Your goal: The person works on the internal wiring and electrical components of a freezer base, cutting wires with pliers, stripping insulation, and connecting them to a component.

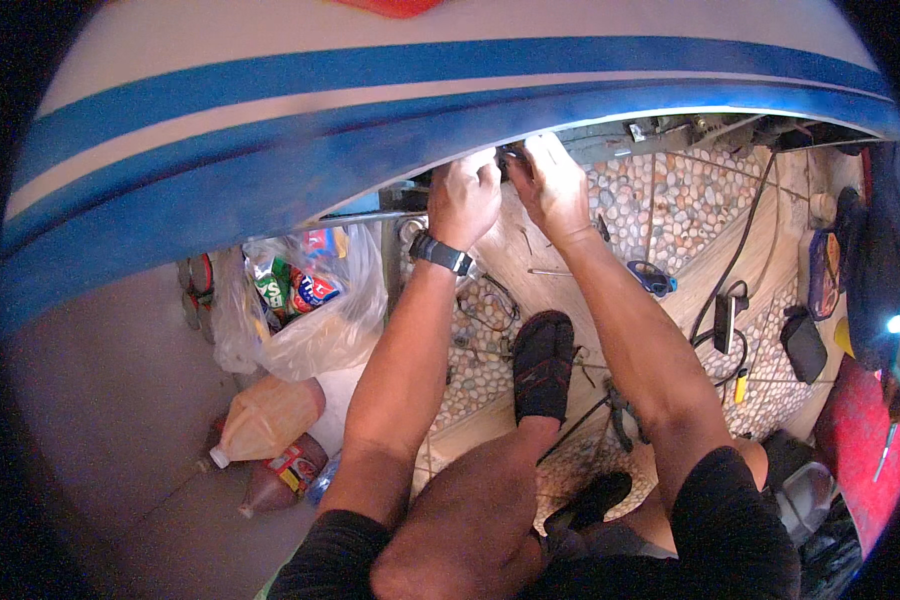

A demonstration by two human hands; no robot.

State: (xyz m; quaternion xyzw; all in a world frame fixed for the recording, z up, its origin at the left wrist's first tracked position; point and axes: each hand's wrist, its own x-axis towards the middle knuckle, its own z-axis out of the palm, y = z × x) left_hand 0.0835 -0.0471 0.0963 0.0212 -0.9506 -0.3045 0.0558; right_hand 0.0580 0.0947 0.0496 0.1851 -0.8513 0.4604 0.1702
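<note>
Both hands reach up to the lower edge of a curved panel point(370, 150), white with blue stripes, and work close beside each other just under its rim. The left hand point(465, 200), below a black wristwatch point(440, 253), has its fingers curled inward; the right hand point(552, 190) has its fingers bent toward the left ones. A small dark part point(511, 155) shows in the narrow gap between them, at the panel's lower edge. Fingertips and part are largely hidden, so I cannot tell how far either set of fingers is open, nor whether either has hold of the part.

Below lies a pebble-patterned floor point(695, 215). A slim rod point(550, 272) lies near the right forearm, and a blue-rimmed item point(652, 279) just beyond that forearm. Toward the floor's right edge are a black cable point(738, 262), a small black case point(802, 343) and a yellow-tipped item point(741, 386). To the left of the left forearm, a clear plastic bag point(325, 345) holds colourful packets point(313, 288); two plastic bottles point(273, 418) lie below it, one partly over the other.
</note>
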